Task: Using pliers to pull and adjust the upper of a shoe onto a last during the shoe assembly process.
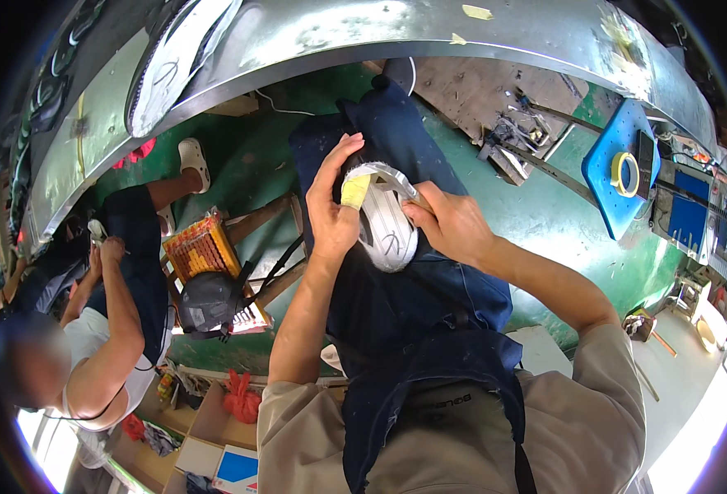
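Note:
A white shoe point(392, 226), with a dark curved mark on its surface, lies over my lap on the dark blue apron point(405, 313). My left hand point(330, 210) cups its left side, the fingers stretched along it toward the far end. A yellow patch point(354, 191) shows by the left thumb; I cannot tell whether it is on the thumb or on the shoe. Around the shoe's far end curves a pale band point(390, 174). My right hand point(454, 222) is closed on that band at the shoe's right, thumb and forefinger pinched together.
Another white shoe piece point(170, 78) lies on the metal bench point(314, 53) at the far left. A person point(116, 329) works at the left beside a wooden stool with a beaded seat point(203, 251) and a black cap point(207, 303). At right, a blue board point(615, 177) bears a tape roll point(625, 174).

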`<state>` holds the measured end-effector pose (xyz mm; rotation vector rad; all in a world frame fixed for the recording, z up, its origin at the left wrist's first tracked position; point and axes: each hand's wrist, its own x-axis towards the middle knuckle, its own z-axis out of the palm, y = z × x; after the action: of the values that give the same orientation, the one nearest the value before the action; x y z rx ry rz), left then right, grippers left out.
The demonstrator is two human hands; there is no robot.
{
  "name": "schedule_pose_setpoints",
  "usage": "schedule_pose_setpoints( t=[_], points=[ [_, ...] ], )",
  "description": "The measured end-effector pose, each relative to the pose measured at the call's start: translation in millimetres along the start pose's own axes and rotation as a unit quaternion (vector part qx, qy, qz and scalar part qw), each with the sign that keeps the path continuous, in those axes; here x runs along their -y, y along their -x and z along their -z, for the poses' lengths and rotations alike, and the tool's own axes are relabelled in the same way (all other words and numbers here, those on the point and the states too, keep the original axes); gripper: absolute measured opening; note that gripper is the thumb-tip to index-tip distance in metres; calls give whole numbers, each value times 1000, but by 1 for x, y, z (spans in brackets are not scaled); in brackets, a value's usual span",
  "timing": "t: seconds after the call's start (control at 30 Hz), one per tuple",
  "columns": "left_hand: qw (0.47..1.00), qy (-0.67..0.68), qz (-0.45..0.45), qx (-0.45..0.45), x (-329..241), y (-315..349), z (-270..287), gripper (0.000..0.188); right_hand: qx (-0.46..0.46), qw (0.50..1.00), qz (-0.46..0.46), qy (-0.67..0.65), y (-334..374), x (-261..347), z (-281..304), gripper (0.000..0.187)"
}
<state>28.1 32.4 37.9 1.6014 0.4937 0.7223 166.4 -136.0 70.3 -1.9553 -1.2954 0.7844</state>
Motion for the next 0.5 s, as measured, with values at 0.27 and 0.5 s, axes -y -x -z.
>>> schedule_pose_setpoints(
  t=[0.27, 0.5],
  points=[
    [982, 110, 155, 14, -27, -5, -9, 45, 61, 995, -77, 23, 15, 37, 13, 24],
    [994, 30, 92, 41, -17, -8, -4, 46, -36, 999, -27, -2, 11, 49, 32, 22]
  ],
)
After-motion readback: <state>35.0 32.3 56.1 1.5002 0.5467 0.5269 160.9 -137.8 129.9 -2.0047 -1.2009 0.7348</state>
